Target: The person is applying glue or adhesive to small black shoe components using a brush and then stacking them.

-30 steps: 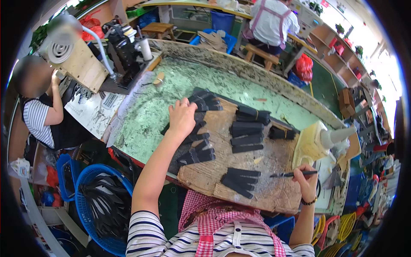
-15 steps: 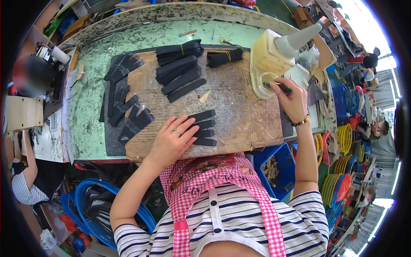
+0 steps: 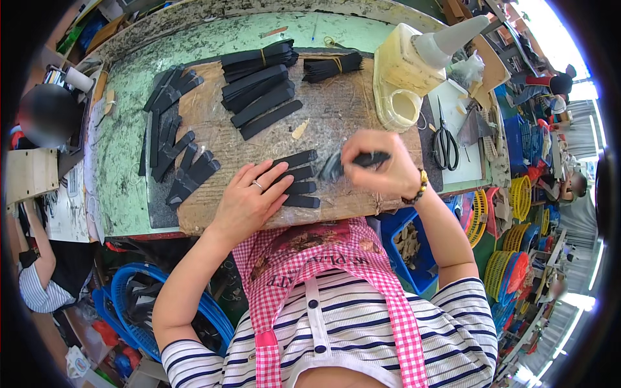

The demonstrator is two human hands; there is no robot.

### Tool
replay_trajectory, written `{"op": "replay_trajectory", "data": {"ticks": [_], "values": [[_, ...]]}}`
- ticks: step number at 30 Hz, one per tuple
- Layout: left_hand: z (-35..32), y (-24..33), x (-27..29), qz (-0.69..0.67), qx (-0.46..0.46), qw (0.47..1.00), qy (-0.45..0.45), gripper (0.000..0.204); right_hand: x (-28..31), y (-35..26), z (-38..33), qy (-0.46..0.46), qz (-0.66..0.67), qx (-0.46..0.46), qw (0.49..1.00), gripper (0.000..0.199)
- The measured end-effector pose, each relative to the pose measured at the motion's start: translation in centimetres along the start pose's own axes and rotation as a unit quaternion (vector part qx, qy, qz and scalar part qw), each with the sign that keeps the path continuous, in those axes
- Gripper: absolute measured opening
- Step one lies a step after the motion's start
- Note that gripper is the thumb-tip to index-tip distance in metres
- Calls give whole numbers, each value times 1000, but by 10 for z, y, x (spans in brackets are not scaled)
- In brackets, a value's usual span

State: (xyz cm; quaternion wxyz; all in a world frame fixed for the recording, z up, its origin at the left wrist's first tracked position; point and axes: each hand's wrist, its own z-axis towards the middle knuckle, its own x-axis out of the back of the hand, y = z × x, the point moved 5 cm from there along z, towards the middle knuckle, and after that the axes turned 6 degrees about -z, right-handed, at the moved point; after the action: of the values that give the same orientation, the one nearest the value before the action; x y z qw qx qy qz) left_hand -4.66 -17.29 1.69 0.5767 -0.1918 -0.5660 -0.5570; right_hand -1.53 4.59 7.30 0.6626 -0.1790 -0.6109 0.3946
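Observation:
My left hand (image 3: 251, 197) lies with fingers spread across a row of several short black strips (image 3: 299, 173), holding them flat near the front edge of a worn brown board (image 3: 336, 119). Their free ends stick out to the right of my fingers. Just beyond those ends, my right hand (image 3: 387, 167) is closed around a dark-handled brush (image 3: 373, 158). Motion smears its tip, and I cannot tell whether it touches the strips. Behind my right hand stands a yellowish glue bottle (image 3: 409, 61) with a grey cone spout and an open round cup (image 3: 405, 107) at its foot.
Loose black strips (image 3: 259, 103) and a banded bundle (image 3: 332, 66) lie at the board's far side. Joined black pieces (image 3: 194, 178) lie to the left. Black-handled scissors (image 3: 444, 145) rest at the right. Below the table are a blue bin (image 3: 414, 258) and blue basket (image 3: 126, 284).
My right hand has lifted the brush out of the glue cup and brought it left and nearer, beside the strips. My left hand stays on the strips. The scissors now show.

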Motion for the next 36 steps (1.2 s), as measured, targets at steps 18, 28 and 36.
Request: {"op": "replay_trajectory", "data": {"ticks": [18, 28, 36], "values": [[0, -5, 1, -7, -11, 999, 33, 39, 5, -37, -44, 69, -13, 13, 997, 12], [-15, -19, 44, -105, 5, 987, 120, 28, 62, -4, -51, 211, 123, -337, 909, 24], [-22, -29, 25, -104, 4, 993, 57, 23, -60, -46, 13, 207, 204, -260, 921, 16]]}}
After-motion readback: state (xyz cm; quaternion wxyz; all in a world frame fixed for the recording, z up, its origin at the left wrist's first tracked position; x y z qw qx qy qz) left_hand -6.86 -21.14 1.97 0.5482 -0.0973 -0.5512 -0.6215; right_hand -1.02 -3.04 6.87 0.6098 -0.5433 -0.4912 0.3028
